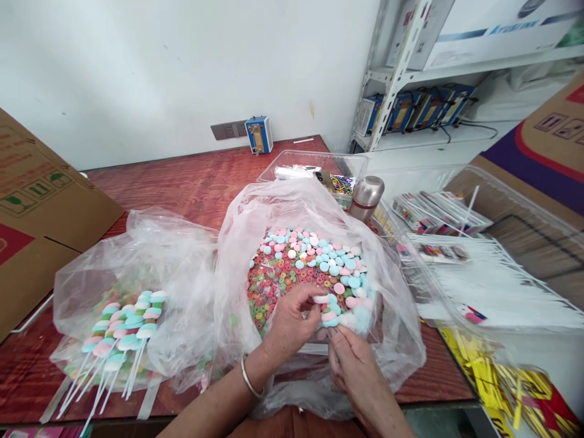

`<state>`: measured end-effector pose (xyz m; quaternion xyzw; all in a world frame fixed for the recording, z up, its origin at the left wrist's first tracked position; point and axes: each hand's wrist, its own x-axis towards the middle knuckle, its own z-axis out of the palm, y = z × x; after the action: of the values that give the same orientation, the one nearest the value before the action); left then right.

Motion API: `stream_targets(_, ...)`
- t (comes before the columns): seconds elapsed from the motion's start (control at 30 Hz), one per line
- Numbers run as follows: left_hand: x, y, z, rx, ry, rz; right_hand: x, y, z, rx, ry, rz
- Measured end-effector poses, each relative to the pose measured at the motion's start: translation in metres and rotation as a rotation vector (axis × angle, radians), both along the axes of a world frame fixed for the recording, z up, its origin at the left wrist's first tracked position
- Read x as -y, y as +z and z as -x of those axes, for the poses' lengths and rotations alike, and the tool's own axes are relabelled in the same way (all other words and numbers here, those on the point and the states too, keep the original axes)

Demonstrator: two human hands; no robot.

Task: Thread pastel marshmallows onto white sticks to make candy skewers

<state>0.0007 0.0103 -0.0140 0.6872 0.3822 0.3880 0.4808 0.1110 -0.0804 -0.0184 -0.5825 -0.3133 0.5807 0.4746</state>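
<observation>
My left hand (294, 316), with a bangle at the wrist, pinches a pale pink-white round candy (320, 299) between thumb and forefinger. This candy sits at the top of a candy skewer (329, 317) stacked with pink, blue and green pieces. Closed around the skewer's lower end is my right hand (353, 359); the stick itself is hidden by the fingers. Both hands are over an open clear plastic bag (237, 243). Inside it lie loose blue, pink and white button-shaped candies (349, 264) and small coloured ring candies (283, 280).
Several finished-looking candy skewers (132, 322) with white sticks rest on another plastic bag (182, 267) at left. A steel flask (366, 198) and a clear tray (274, 161) stand behind. Right, a clear bin (502, 286) holds white sticks. Cardboard boxes (50, 201) flank the table (182, 176).
</observation>
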Motion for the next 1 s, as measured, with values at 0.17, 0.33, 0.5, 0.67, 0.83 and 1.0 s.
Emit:
stream_targets(0.17,0.015,-0.007,0.014,-0.094,-0.015,-0.136,-0.011,-0.008,-0.011,0.550,0.129,-0.204)
stream_targets(0.33,-0.015,-0.018,0.043,-0.270,0.249,-0.126,-0.019,-0.008,-0.027,0.971,0.097,-0.196)
stream_targets(0.5,-0.059,-0.019,0.069,-0.588,0.298,-0.257,-0.020,-0.006,-0.030,1.258,0.129,-0.174)
stream_targets(0.67,-0.070,-0.026,0.072,-0.727,0.207,-0.265,-0.018,-0.006,-0.025,1.366,0.273,-0.107)
stream_targets(0.83,-0.070,-0.031,0.067,-0.834,0.173,-0.313,-0.021,-0.001,-0.016,1.411,0.355,-0.062)
stream_targets(1.0,-0.066,-0.027,0.067,-0.859,0.183,-0.343,-0.023,0.004,-0.014,1.486,0.355,-0.012)
